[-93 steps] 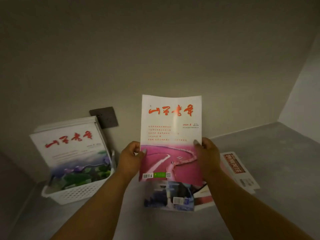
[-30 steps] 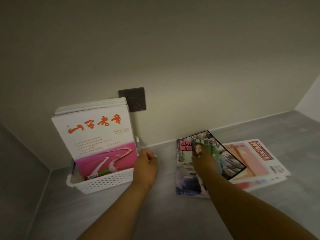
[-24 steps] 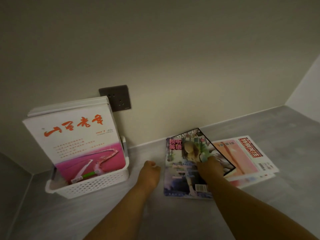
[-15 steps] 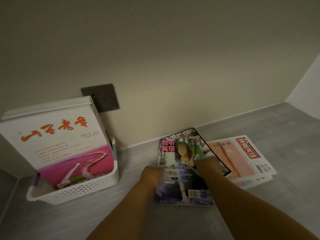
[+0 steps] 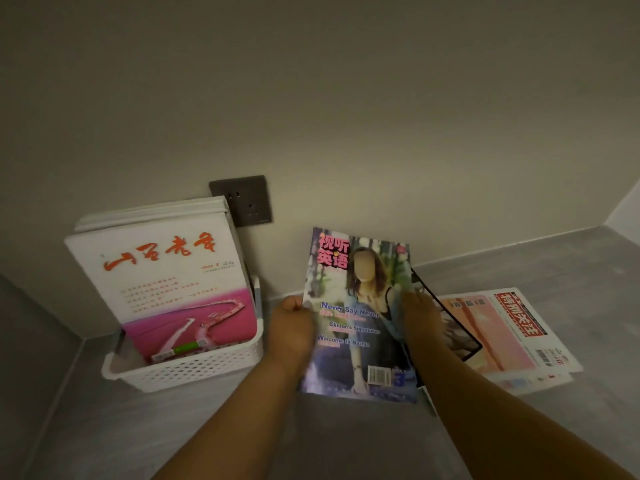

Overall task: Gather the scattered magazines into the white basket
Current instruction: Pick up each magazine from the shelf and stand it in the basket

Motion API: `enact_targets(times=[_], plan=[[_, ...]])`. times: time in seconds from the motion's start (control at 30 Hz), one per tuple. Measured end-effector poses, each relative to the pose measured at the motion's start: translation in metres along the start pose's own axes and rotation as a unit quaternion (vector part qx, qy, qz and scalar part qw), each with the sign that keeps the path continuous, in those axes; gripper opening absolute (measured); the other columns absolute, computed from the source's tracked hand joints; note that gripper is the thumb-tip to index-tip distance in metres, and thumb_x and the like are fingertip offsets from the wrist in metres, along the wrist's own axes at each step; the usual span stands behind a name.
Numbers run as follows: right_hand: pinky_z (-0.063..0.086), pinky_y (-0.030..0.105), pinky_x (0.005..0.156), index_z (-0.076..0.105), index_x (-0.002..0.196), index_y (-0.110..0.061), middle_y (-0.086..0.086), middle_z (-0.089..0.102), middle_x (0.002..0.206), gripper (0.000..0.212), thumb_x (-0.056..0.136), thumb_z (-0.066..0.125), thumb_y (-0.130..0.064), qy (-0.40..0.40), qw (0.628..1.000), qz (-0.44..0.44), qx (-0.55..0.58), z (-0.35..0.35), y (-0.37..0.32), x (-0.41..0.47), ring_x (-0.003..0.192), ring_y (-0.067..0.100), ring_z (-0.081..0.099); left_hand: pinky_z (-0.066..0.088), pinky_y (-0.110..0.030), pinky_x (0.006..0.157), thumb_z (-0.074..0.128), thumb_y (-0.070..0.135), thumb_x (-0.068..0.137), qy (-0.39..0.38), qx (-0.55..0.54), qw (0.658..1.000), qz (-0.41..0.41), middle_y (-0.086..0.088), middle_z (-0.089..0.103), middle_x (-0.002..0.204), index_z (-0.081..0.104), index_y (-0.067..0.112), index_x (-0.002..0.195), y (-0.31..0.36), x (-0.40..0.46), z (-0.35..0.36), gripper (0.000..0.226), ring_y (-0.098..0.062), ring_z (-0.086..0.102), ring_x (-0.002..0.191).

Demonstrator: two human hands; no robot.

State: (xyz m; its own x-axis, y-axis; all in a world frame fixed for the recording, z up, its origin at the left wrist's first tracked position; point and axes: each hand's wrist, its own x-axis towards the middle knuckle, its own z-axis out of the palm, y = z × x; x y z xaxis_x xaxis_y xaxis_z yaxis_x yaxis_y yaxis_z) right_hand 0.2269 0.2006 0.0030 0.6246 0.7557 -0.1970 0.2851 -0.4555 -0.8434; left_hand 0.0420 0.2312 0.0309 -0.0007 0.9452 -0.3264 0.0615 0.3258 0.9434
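Observation:
I hold a magazine with a woman on its cover (image 5: 358,317) tilted up off the floor. My left hand (image 5: 291,329) grips its left edge and my right hand (image 5: 420,322) grips its right edge. To the left stands the white basket (image 5: 194,370) with several magazines upright in it; the front one is white and pink with red lettering (image 5: 173,282). A black-bordered magazine (image 5: 457,337) and a pink and white one with a red title block (image 5: 502,334) lie on the floor to the right.
The grey floor (image 5: 346,438) meets a pale wall close behind the basket. A dark wall socket (image 5: 242,200) sits just above the basket's magazines. A wall corner (image 5: 620,209) closes the right side.
The pink magazine went from my hands into the basket. Both hands then came to the woman-cover magazine, gripped its edges and raised it from flat on the floor to tilted up.

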Motion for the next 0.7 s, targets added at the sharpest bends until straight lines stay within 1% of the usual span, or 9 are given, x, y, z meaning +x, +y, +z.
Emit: enact_targets(times=[0.07, 0.13, 0.2, 0.23, 0.37, 0.43, 0.5, 0.53, 0.7], plan=[[0.046, 0.041, 0.095, 0.056, 0.116, -0.008, 0.02, 0.057, 0.122, 0.031, 0.092, 0.055, -0.028, 0.006, 0.998, -0.044, 0.045, 0.008, -0.019, -0.014, 0.11, 0.034, 0.056, 0.055, -0.039, 0.067, 0.045, 0.008, 0.095, 0.034, -0.04, 0.998, 0.022, -0.014, 0.068, 0.079, 0.059, 0.014, 0.069, 0.014, -0.006, -0.022, 0.031, -0.03, 0.065, 0.074], [0.049, 0.034, 0.077, 0.056, 0.087, -0.009, 0.024, 0.061, 0.094, 0.011, 0.094, 0.052, -0.017, 0.003, 0.988, -0.076, 0.131, 0.015, -0.04, -0.029, 0.085, 0.031, 0.059, 0.056, -0.041, 0.068, 0.048, 0.011, 0.094, 0.066, -0.053, 0.995, 0.052, -0.012, 0.069, 0.078, 0.059, 0.015, 0.068, 0.027, -0.012, -0.048, 0.028, -0.031, 0.066, 0.076], [0.041, 0.022, 0.056, 0.046, 0.068, -0.01, 0.016, 0.05, 0.067, 0.026, 0.094, 0.05, -0.012, 0.018, 0.984, -0.133, 0.116, 0.026, -0.06, -0.041, 0.061, 0.021, 0.046, 0.054, -0.044, 0.074, 0.052, 0.011, 0.091, 0.108, -0.046, 0.989, 0.09, -0.008, 0.067, 0.075, 0.06, 0.016, 0.064, 0.037, -0.015, -0.077, 0.028, -0.029, 0.063, 0.077], [0.039, 0.024, 0.053, 0.044, 0.065, -0.009, 0.013, 0.046, 0.062, 0.03, 0.094, 0.052, -0.013, 0.018, 0.981, -0.16, 0.106, 0.031, -0.072, -0.047, 0.058, 0.019, 0.042, 0.051, -0.043, 0.073, 0.054, 0.011, 0.09, 0.124, -0.046, 0.986, 0.106, -0.006, 0.064, 0.072, 0.061, 0.016, 0.063, 0.043, -0.017, -0.091, 0.029, -0.026, 0.059, 0.074], [0.049, 0.036, 0.061, 0.056, 0.08, 0.002, 0.021, 0.06, 0.078, 0.027, 0.094, 0.051, -0.021, -0.009, 0.964, -0.246, 0.097, 0.054, -0.119, -0.069, 0.067, 0.028, 0.053, 0.051, -0.028, 0.062, 0.059, 0.013, 0.09, 0.175, -0.003, 0.968, 0.182, -0.003, 0.065, 0.077, 0.066, 0.016, 0.071, 0.06, -0.014, -0.149, 0.02, -0.019, 0.057, 0.072], [0.046, 0.03, 0.061, 0.059, 0.082, -0.001, 0.017, 0.062, 0.08, 0.025, 0.095, 0.05, -0.021, -0.026, 0.955, -0.281, 0.088, 0.065, -0.14, -0.078, 0.069, 0.023, 0.054, 0.047, -0.021, 0.07, 0.062, 0.009, 0.088, 0.2, 0.006, 0.955, 0.217, -0.004, 0.068, 0.087, 0.068, 0.014, 0.079, 0.067, -0.008, -0.175, 0.012, -0.01, 0.059, 0.076], [0.047, 0.029, 0.059, 0.059, 0.082, -0.005, 0.014, 0.063, 0.08, 0.026, 0.096, 0.048, -0.023, -0.042, 0.945, -0.315, 0.083, 0.076, -0.155, -0.086, 0.069, 0.022, 0.057, 0.047, -0.026, 0.082, 0.063, 0.007, 0.087, 0.223, 0.001, 0.945, 0.239, -0.009, 0.068, 0.093, 0.07, 0.007, 0.09, 0.073, -0.003, -0.196, 0.007, -0.011, 0.06, 0.082], [0.05, 0.031, 0.059, 0.059, 0.083, -0.006, 0.014, 0.063, 0.079, 0.026, 0.097, 0.048, -0.024, -0.052, 0.941, -0.324, 0.088, 0.083, -0.161, -0.089, 0.068, 0.023, 0.059, 0.047, -0.028, 0.082, 0.063, 0.008, 0.087, 0.235, -0.002, 0.941, 0.244, -0.009, 0.068, 0.091, 0.07, 0.006, 0.092, 0.074, 0.0, -0.206, 0.009, -0.014, 0.06, 0.082], [0.055, 0.031, 0.059, 0.058, 0.089, -0.011, 0.014, 0.066, 0.078, 0.02, 0.099, 0.046, -0.023, -0.11, 0.939, -0.307, 0.105, 0.119, -0.165, -0.094, 0.061, 0.017, 0.062, 0.038, -0.027, 0.058, 0.054, 0.005, 0.087, 0.28, 0.034, 0.93, 0.235, -0.007, 0.056, 0.07, 0.062, 0.002, 0.078, 0.06, 0.016, -0.235, 0.012, -0.017, 0.048, 0.067]])
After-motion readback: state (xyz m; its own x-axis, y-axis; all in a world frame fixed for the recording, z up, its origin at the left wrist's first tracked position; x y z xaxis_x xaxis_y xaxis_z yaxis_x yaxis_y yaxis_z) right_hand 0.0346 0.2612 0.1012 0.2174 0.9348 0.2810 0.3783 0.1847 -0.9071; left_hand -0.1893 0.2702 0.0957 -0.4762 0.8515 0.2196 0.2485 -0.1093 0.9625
